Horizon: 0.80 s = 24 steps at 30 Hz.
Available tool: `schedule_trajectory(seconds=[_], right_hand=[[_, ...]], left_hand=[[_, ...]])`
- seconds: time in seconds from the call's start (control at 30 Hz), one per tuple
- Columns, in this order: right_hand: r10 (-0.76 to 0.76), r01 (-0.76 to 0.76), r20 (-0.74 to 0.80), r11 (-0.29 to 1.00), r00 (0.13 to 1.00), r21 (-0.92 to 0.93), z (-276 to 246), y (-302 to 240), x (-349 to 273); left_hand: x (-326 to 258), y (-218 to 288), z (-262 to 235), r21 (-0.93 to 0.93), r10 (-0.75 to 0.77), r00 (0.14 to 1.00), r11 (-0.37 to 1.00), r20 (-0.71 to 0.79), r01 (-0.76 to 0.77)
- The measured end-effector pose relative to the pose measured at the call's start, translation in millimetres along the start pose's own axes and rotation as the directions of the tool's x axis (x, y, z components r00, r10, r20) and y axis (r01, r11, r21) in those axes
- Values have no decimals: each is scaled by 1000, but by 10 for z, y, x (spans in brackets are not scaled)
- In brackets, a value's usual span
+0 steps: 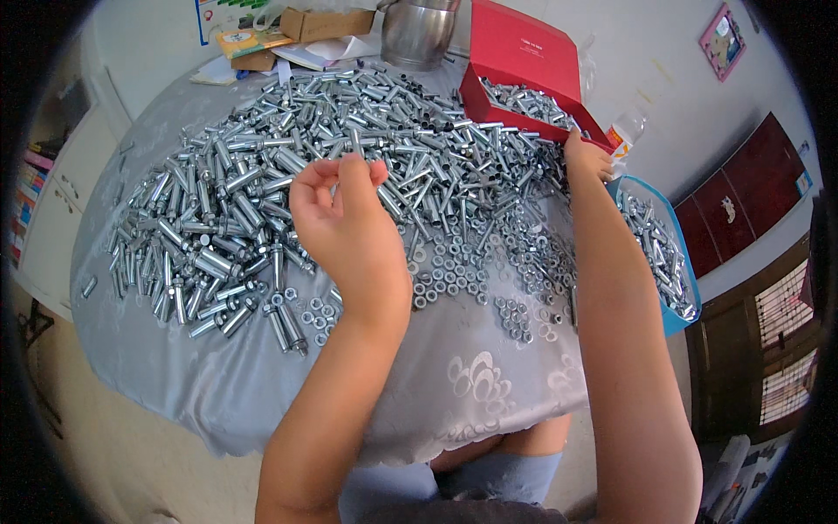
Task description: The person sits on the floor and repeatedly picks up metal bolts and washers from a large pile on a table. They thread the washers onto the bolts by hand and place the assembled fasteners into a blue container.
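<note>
My left hand [345, 210] is raised over the middle of the pile, thumb and fingers closed in a pinch. A small shiny metal sleeve [355, 141] stands upright from its fingertips. My right hand [587, 159] reaches to the near right edge of a red box [515, 124], fingers curled inward; what they hold, if anything, is hidden. Inside that box lie many thin metal bolts [528, 100]. Below and around my left hand spreads a large heap of metal sleeves [428, 179], with assembled expansion bolts [218, 262] on the left. Loose nuts [449, 271] and washers [532, 231] lie nearer me.
A blue box [679, 223] full of metal bolts stands right of my right forearm, near a plastic bottle [627, 131]. At the back are a metal pitcher [417, 35] and a cardboard box [325, 24]. A grey patterned cloth [489, 384] covers the round table.
</note>
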State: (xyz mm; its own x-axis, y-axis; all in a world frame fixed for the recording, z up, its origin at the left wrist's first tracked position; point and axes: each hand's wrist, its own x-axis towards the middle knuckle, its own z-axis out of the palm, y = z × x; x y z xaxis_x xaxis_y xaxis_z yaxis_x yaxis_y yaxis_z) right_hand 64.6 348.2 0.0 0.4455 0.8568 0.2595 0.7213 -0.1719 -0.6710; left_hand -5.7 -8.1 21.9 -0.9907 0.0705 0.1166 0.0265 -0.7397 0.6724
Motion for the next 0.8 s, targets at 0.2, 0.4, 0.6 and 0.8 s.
schedule_trajectory(seconds=[0.2, 0.4, 0.6, 0.8], right_hand=[[-149, 133, 399, 989, 905, 68, 38, 79, 484], [-140, 160, 409, 987, 902, -14, 523, 97, 941], [-97, 132, 333, 988, 938, -82, 68, 13, 426], [-209, 277, 366, 950, 907, -144, 233, 169, 498]], left_hand=[[-63, 10, 5, -42, -47, 998, 998, 34, 48], [-80, 46, 20, -74, -124, 992, 989, 12, 125], [-94, 100, 33, -90, -125, 992, 988, 19, 126], [-99, 67, 33, -117, -83, 995, 989, 49, 89]])
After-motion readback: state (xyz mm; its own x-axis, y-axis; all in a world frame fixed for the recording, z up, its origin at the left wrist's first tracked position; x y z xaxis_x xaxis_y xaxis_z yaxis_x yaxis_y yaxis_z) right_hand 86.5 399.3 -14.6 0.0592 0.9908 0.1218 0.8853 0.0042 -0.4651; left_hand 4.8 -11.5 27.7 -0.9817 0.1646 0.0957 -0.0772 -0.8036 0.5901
